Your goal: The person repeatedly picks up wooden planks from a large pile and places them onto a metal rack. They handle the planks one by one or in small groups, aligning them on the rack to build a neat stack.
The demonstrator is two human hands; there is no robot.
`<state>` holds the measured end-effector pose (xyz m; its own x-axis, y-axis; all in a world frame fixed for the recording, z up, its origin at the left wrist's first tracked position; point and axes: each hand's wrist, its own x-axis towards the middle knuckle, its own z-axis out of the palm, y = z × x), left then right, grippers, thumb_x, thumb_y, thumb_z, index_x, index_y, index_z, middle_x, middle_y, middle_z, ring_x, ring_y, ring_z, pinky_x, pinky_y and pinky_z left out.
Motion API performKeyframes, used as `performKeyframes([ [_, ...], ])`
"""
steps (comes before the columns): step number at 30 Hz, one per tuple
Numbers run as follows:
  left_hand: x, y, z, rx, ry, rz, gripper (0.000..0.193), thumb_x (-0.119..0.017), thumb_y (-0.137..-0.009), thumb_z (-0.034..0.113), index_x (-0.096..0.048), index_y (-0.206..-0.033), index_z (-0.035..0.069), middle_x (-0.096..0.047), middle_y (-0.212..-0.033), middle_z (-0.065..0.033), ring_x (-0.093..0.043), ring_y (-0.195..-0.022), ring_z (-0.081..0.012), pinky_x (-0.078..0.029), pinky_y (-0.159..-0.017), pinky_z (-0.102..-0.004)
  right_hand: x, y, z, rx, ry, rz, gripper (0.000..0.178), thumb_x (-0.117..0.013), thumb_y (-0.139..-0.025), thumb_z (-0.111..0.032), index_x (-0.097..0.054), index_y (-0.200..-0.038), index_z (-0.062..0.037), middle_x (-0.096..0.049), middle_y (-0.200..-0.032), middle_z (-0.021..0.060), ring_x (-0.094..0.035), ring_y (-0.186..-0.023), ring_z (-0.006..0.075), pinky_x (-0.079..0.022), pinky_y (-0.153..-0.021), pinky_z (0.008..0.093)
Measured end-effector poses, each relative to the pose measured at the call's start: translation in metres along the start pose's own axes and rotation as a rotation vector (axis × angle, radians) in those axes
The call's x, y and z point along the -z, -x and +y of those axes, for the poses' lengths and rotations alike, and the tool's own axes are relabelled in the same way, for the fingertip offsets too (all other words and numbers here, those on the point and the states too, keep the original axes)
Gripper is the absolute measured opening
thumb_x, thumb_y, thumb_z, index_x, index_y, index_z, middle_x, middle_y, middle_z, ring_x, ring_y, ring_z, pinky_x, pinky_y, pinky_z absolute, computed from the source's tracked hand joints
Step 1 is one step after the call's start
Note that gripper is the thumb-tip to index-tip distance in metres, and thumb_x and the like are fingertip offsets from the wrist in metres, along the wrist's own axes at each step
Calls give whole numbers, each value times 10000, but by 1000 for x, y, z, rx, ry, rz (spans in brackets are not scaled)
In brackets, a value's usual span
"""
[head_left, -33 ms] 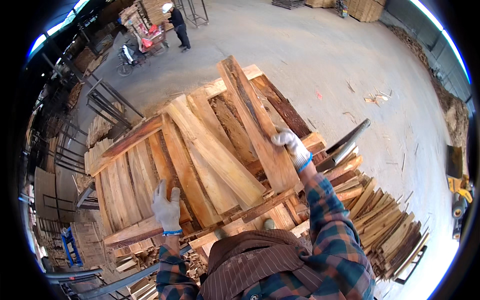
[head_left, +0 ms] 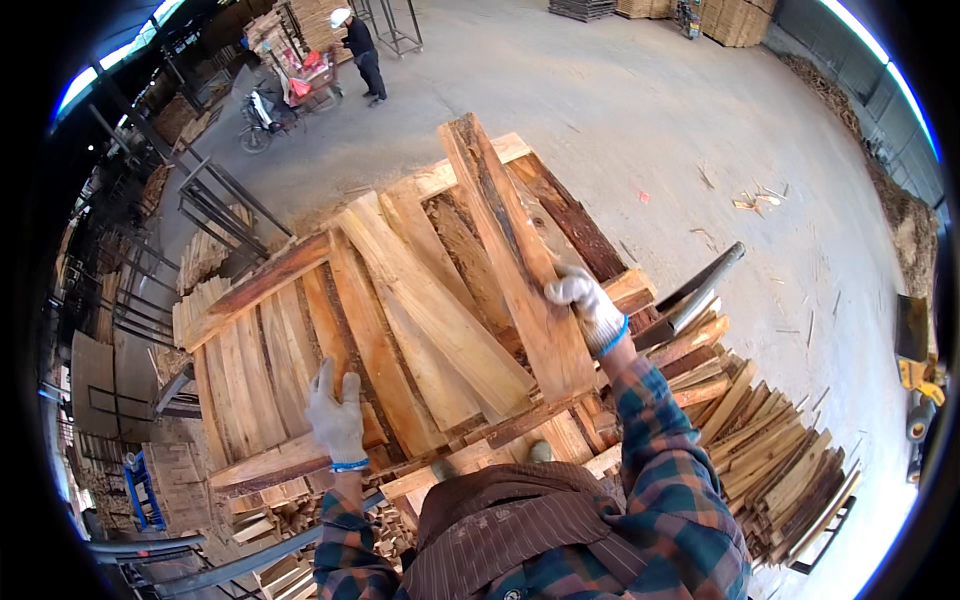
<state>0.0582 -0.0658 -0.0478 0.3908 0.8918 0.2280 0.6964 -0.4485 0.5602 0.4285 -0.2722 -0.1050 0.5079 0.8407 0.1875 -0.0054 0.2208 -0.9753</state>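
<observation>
Atop stacked boards (head_left: 400, 330), hands: right (head_left: 588, 305) gripping plank (head_left: 510, 250)

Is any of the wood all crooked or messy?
Yes. The plank under the right hand lies slanted across the stack, not lined up. Scraps litter the floor.

Open floor (head_left: 620, 110) beyond crowded planks (head_left: 400, 320)

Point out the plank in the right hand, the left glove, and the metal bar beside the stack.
plank (head_left: 510, 260), head view, middle of its face
left glove (head_left: 335, 415), head view, back of the hand
metal bar (head_left: 700, 285), head view, mid-length
</observation>
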Motion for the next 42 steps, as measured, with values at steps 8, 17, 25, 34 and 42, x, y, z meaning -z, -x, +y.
performKeyframes([
  [8,-37,-50,143,409,1505,-254,593,-744,-875,244,-511,-1338,-44,-652,-1137,-84,-645,-942,-179,-524,-825,-282,-83,28,-109,-403,-75,-314,567,-699,-784,-226,-587,-1252,73,-665,-986,79,-604,-850,131,-507,-737,282],
  [17,-40,-33,172,264,1338,-244,446,-755,-821,120,-599,-1209,-36,-692,-1058,-113,-676,-915,-197,-553,-820,-289,-96,7,-105,-368,84,-222,498,-795,-766,-260,-641,-1112,64,-660,-944,57,-570,-879,126,-474,-799,291],
  [25,-52,-35,153,360,1307,-233,603,-777,-758,76,-509,-1274,-83,-687,-1043,-151,-689,-909,-226,-565,-842,-310,-92,5,-101,-236,48,-254,301,-824,-746,-176,-663,-914,15,-580,-763,-30,-508,-742,68,-445,-632,277],
  [34,-59,-45,137,341,1247,-226,497,-736,-808,56,-540,-1251,-52,-675,-1068,-138,-684,-925,-218,-582,-807,-333,-84,-6,-102,-333,181,-331,432,-814,-746,-242,-646,-1021,45,-608,-868,30,-543,-806,125,-461,-696,280],
  [42,-56,-10,172,408,1364,-133,454,-732,-880,356,-599,-1137,6,-623,-878,-22,-553,-742,-85,-425,-534,-236,-94,-56,-127,-67,424,-177,639,-766,-803,-504,-638,-1149,18,-684,-976,127,-647,-909,197,-515,-805,318],
])
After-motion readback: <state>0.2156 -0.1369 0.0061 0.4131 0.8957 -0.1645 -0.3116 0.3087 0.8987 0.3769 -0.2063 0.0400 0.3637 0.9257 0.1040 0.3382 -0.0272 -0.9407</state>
